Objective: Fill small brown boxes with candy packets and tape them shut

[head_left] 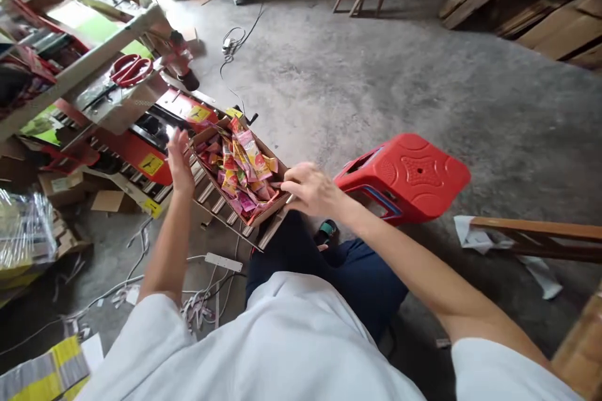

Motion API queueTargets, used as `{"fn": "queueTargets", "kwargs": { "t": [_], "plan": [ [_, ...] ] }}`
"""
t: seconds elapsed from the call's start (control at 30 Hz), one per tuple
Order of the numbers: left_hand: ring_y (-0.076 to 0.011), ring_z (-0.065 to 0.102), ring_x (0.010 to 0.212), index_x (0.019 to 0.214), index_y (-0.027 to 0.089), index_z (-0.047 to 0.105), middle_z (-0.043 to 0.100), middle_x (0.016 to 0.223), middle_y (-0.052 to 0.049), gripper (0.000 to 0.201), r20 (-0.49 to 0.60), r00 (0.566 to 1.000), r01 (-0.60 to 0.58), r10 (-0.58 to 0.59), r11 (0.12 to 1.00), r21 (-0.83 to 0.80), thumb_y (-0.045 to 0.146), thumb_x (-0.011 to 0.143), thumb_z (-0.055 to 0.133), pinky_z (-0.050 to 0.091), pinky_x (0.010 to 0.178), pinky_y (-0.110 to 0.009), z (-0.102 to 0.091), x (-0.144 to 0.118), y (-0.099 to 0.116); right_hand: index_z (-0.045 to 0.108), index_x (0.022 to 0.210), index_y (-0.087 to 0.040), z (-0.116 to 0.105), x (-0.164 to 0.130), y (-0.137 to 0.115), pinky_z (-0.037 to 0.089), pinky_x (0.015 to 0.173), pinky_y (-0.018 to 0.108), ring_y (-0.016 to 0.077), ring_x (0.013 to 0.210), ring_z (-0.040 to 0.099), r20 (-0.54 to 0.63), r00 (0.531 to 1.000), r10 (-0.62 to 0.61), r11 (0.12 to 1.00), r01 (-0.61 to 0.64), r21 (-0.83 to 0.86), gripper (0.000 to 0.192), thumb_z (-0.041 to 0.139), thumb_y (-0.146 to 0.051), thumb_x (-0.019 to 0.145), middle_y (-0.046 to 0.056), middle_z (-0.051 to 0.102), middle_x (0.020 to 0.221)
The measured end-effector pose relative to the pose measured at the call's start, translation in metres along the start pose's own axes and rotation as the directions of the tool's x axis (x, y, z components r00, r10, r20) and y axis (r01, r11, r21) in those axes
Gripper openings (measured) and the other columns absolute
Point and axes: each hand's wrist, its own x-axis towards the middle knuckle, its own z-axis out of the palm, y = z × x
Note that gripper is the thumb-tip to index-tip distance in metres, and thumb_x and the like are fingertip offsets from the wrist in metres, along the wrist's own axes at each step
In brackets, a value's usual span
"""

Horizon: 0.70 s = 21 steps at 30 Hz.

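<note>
The right hand (313, 189) rests on the near right edge of one open cardboard box (275, 203), fingers curled down over the rim and into the sachets; whether it pinches one of them or only the cardboard I cannot tell. The left hand (180, 160) is held up just beside the box's left wall, palm flat and fingers spread, gripping nothing (it is a little blurred, and may brush the flap).

The box is heaped with small pink, yellow and red sachets (244, 166), too many and too overlapped to count. It sits tilted on the roller bed (221, 203) of a red machine (141, 153), its near corner jutting past the rollers above the person's dark-trousered knees.

One pair of red-handled scissors (126, 72) lies on a cardboard-covered shelf up left, well apart from both hands. One red plastic stool (404, 175) lies tipped on its side just right of the right wrist, closing that side in. One white power strip (223, 261) lies on the floor below the box among loose cables and paper scraps.

Beyond the box and stool the concrete floor (376, 75) lies open; timber boards (531, 6) are stacked at the far right corner.
</note>
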Motion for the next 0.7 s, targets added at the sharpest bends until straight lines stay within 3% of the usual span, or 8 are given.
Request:
{"fn": "queueTargets", "kwargs": {
  "t": [0.07, 0.13, 0.23, 0.3, 0.4, 0.5, 0.6, 0.7],
  "plan": [
    [-0.0254, 0.052, 0.135, 0.142, 0.029, 0.054, 0.057, 0.145, -0.008, 0.076, 0.239, 0.964, -0.146, 0.115, 0.982, 0.118, 0.08, 0.088, 0.037, 0.045, 0.108, -0.042, 0.003, 0.024, 0.016, 0.053, 0.136, -0.014, -0.001, 0.001, -0.031, 0.03, 0.113, 0.054, 0.0361, 0.135, 0.04, -0.073, 0.978, 0.194, 0.98, -0.196, -0.02, 0.08, 0.061, -0.073, 0.083, 0.023, 0.047, 0.143],
    [-0.0248, 0.06, 0.124, 0.127, 0.029, 0.067, 0.068, 0.129, -0.008, 0.068, 0.503, 0.853, -0.296, 0.135, 0.921, 0.255, 0.076, 0.089, 0.038, 0.048, 0.104, -0.041, 0.009, 0.039, 0.035, 0.036, 0.152, -0.011, 0.003, 0.016, -0.061, 0.021, 0.119, 0.06, 0.0397, 0.15, 0.019, -0.045, 0.928, 0.371, 0.927, -0.373, -0.043, 0.101, 0.054, -0.081, 0.081, 0.027, 0.025, 0.159],
    [-0.0247, 0.065, 0.103, 0.092, 0.029, 0.079, 0.077, 0.092, -0.006, 0.054, 0.786, 0.617, -0.534, 0.049, 0.759, 0.371, 0.068, 0.09, 0.042, 0.048, 0.103, -0.043, 0.019, 0.041, 0.053, 0.02, 0.16, -0.009, 0.023, 0.057, -0.081, 0.014, 0.122, 0.061, 0.0393, 0.155, 0.003, 0.107, 0.853, 0.51, 0.86, -0.507, -0.055, 0.1, 0.053, -0.072, 0.089, 0.027, 0.009, 0.165],
    [-0.024, 0.065, 0.092, 0.081, 0.03, 0.078, 0.074, 0.077, -0.004, 0.046, 0.835, 0.549, -0.623, 0.024, 0.678, 0.39, 0.061, 0.09, 0.045, 0.049, 0.098, -0.043, 0.022, 0.034, 0.055, 0.016, 0.161, -0.011, 0.041, 0.084, -0.077, 0.011, 0.124, 0.059, 0.0377, 0.155, 0.002, 0.202, 0.821, 0.534, 0.841, -0.541, -0.026, 0.093, 0.055, -0.061, 0.093, 0.024, 0.006, 0.166],
    [-0.0205, 0.064, 0.08, 0.077, 0.026, 0.074, 0.069, 0.07, -0.004, 0.046, 0.726, 0.678, -0.593, 0.113, 0.669, 0.449, 0.049, 0.098, 0.04, 0.052, 0.085, -0.038, 0.026, 0.019, 0.048, 0.019, 0.161, -0.014, 0.063, 0.103, -0.061, 0.011, 0.126, 0.054, 0.035, 0.156, 0.003, 0.309, 0.797, 0.519, 0.833, -0.552, 0.024, 0.077, 0.052, -0.045, 0.099, 0.019, 0.003, 0.167],
    [-0.0176, 0.063, 0.08, 0.09, 0.024, 0.07, 0.069, 0.089, -0.006, 0.034, 0.532, 0.804, -0.549, 0.266, 0.678, 0.489, 0.045, 0.098, 0.044, 0.052, 0.077, -0.033, 0.033, 0.01, 0.043, 0.027, 0.159, -0.011, 0.072, 0.103, -0.054, 0.01, 0.126, 0.052, 0.0352, 0.156, 0.003, 0.372, 0.776, 0.51, 0.83, -0.558, 0.027, 0.073, 0.054, -0.04, 0.098, 0.02, 0.004, 0.167],
    [-0.0169, 0.063, 0.083, 0.109, 0.023, 0.066, 0.066, 0.109, -0.008, 0.03, 0.526, 0.805, -0.567, 0.274, 0.615, 0.548, 0.045, 0.095, 0.053, 0.05, 0.073, -0.03, 0.042, 0.007, 0.048, 0.03, 0.157, -0.007, 0.073, 0.096, -0.049, 0.009, 0.126, 0.052, 0.0349, 0.156, 0.005, 0.371, 0.803, 0.466, 0.85, -0.523, 0.063, 0.07, 0.052, -0.04, 0.099, 0.021, 0.008, 0.166],
    [-0.0173, 0.064, 0.08, 0.103, 0.022, 0.068, 0.068, 0.099, -0.006, 0.032, 0.675, 0.725, -0.629, 0.135, 0.53, 0.569, 0.043, 0.098, 0.044, 0.047, 0.069, -0.03, 0.052, 0.009, 0.053, 0.028, 0.158, -0.009, 0.075, 0.091, -0.037, 0.01, 0.127, 0.052, 0.034, 0.156, 0.002, 0.372, 0.832, 0.411, 0.841, -0.504, 0.197, 0.068, 0.048, -0.038, 0.1, 0.018, 0.006, 0.167]
  ]
}}
